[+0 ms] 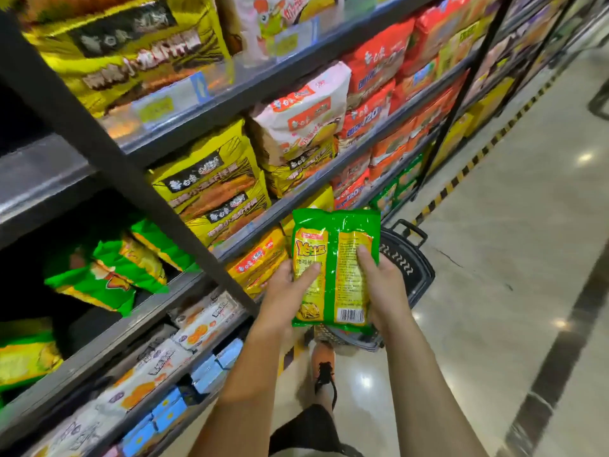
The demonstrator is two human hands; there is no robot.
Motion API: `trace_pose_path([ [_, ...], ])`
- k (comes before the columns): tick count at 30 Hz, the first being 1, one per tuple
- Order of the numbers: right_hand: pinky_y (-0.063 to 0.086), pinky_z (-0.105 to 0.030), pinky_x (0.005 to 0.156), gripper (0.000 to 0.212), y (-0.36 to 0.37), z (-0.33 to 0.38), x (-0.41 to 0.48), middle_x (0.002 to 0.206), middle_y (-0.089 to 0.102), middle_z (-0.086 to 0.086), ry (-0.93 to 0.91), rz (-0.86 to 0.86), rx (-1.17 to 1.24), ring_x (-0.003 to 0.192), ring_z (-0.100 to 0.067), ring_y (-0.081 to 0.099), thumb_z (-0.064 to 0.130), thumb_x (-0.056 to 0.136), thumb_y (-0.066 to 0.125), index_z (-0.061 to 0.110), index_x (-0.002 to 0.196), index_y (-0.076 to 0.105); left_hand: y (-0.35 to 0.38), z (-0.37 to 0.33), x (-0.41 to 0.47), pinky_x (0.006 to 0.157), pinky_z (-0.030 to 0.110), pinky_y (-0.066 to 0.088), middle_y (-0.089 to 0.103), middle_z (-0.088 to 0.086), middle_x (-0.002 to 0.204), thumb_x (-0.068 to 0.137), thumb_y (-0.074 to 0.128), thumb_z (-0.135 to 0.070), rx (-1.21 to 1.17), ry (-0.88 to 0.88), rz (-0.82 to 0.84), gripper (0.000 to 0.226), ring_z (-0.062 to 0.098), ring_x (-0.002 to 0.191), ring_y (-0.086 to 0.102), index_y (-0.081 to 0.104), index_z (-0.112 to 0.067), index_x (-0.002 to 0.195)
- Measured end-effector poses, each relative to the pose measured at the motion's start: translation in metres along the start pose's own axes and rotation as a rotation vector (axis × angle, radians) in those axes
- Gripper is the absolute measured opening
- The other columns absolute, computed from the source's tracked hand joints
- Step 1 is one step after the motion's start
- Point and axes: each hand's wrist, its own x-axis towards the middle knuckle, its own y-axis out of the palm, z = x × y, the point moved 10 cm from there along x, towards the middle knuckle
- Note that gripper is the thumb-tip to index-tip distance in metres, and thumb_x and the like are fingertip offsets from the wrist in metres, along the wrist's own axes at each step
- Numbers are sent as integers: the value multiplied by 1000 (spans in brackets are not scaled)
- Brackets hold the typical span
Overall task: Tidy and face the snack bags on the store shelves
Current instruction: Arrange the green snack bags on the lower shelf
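1. Left hand [285,291] at 8 o'clock and right hand [382,288] at 4 o'clock clamp a green snack bag [334,258], upright beside the shelves [250,92].
2. The barcode [351,315] sits at the bag's 5 o'clock; red bags [365,117] at 1 o'clock read "120".

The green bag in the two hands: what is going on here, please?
A person stands in a store aisle and holds a green snack bag upright in front of the shelves, barcode side toward the camera. The left hand grips its left edge and the right hand its right edge. A black basket stands on the floor behind it. Similar green bags lie tilted on a lower shelf; the held bag is not yet shelved.
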Motion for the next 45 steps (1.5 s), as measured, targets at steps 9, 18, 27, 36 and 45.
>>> trace_pose_path([
  [9, 61, -57, 90, 22, -59, -46, 105, 104, 80, -12, 138, -179, -74, 98, -34, 77, 28, 99, 71, 12, 114, 70, 62, 10, 149, 95, 54, 60, 81, 1, 103, 92, 77, -43, 249, -44, 107, 29, 25, 98, 77, 75, -21, 111],
  [18, 61, -44, 79, 22, -97, -126, 179, 97, 78, -2, 231, -314, -146, 87, -24, 74, 38, 98, 71, 18, 107, 71, 92, 106, 246, 83, 27, 60, 72, -6, 118, 90, 74, -56, 485, -229, 142, 38, 15, 102, 70, 69, -32, 119],
  [27, 61, -53, 90, 12, -122, -276, 262, 100, 81, -3, 410, -355, -115, 93, -26, 77, 31, 99, 71, 20, 102, 74, 82, 235, 347, 96, 50, 59, 79, -8, 108, 74, 75, -71, 618, -327, 114, 62, 18, 101, 75, 71, -27, 117],
  [36, 62, -40, 78, 4, -155, -434, 329, 98, 78, -8, 584, -426, -19, 88, -26, 74, 21, 100, 70, 18, 98, 72, 75, 388, 427, 98, 45, 58, 73, -14, 100, 93, 76, -48, 689, -410, 115, 24, 16, 103, 72, 70, -28, 105],
  [45, 60, -49, 93, 19, -165, -576, 378, 104, 78, -7, 724, -453, -60, 96, -28, 76, 31, 100, 70, 15, 109, 73, 59, 508, 486, 92, 50, 61, 80, -3, 93, 86, 77, -54, 768, -405, 103, 23, 24, 94, 77, 76, -31, 87],
])
